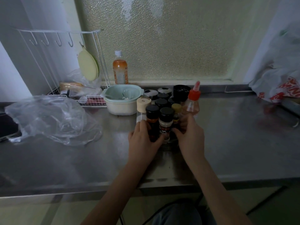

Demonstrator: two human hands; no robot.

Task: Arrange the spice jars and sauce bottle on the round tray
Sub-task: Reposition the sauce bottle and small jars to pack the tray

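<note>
Cupping clustered spice jars (159,116) — both hands

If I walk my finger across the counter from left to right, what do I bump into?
Crumpled clear plastic bag → white wire rack → stacked bowls → cluster of spice jars → red-capped sauce bottle → red-printed plastic bag.

Round tray: almost wholly hidden behind the left hand (142,140), the right hand (190,135) and the packed spice jars (162,103); its rim cannot be traced. Front jar labels: blurred, unreadable. Sauce bottle (192,101): lower body hidden by the right hand. Plastic bag (279,75): cut off at the right edge. Dark item on the counter (227,127): cut off at the left edge.
</note>
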